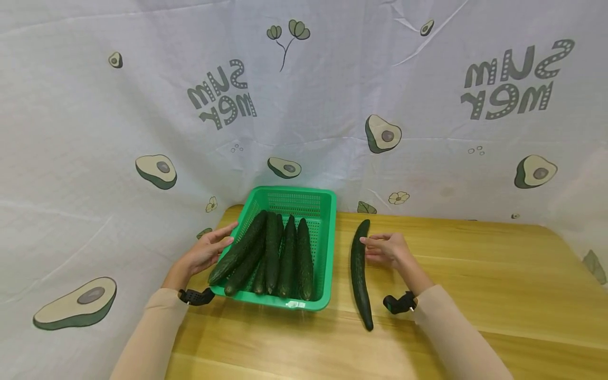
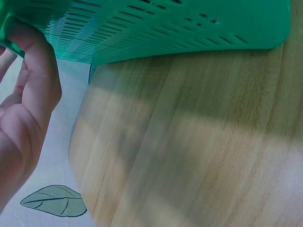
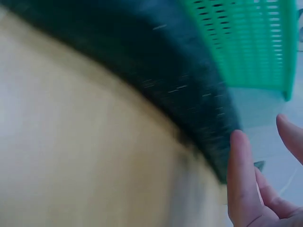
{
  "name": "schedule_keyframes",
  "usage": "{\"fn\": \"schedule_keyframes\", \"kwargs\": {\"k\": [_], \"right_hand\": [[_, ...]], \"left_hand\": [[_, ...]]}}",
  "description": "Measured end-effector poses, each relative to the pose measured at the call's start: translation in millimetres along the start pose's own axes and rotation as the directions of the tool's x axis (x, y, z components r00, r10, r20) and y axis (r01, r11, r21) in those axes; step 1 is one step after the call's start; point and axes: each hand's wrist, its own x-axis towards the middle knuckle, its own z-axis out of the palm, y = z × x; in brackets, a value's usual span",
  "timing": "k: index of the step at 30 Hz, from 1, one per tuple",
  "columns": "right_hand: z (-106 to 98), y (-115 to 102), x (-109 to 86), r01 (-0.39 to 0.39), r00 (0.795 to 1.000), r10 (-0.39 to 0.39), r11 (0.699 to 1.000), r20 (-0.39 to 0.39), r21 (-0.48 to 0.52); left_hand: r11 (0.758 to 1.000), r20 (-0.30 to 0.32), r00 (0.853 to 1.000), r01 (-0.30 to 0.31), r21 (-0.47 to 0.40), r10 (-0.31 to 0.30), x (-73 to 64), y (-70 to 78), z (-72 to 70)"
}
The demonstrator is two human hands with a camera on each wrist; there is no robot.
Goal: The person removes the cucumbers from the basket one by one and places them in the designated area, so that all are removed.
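Observation:
A green plastic basket holds several dark green cucumbers, lying side by side. At its left rim my left hand grips the edge; the left wrist view shows the thumb against the green rim. Right of the basket a long, slightly curved cucumber lies on the table. My right hand is beside its far end, with the thumb tip at the cucumber's edge. In the right wrist view the fingers are spread and not closed round it.
The wooden table extends to the right and toward me. A white cloth printed with avocados and lettering hangs behind and along the left side. Black wrist cameras sit on both wrists.

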Motion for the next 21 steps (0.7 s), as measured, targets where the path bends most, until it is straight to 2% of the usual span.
{"fn": "schedule_keyframes", "kwargs": {"k": [9,18,21], "right_hand": [[15.4,-31.3,-13.5,0.097,0.989,-0.106,0.991,0.104,0.092],[44.7,-49.6,-23.9,0.161,0.956,-0.198,0.971,0.216,0.176],[53.6,-52.7,-24.8,0.153,0.942,-0.199,0.971,0.271,0.182]], "left_hand": [[1.000,-0.005,1.000,0.004,0.010,-0.004,0.0,-1.8,-0.9],[1.000,-0.011,1.000,0.012,0.006,-0.012,0.7,-0.6,0.3],[1.000,-0.013,1.000,0.014,0.007,-0.014,0.4,0.2,1.0]]}}
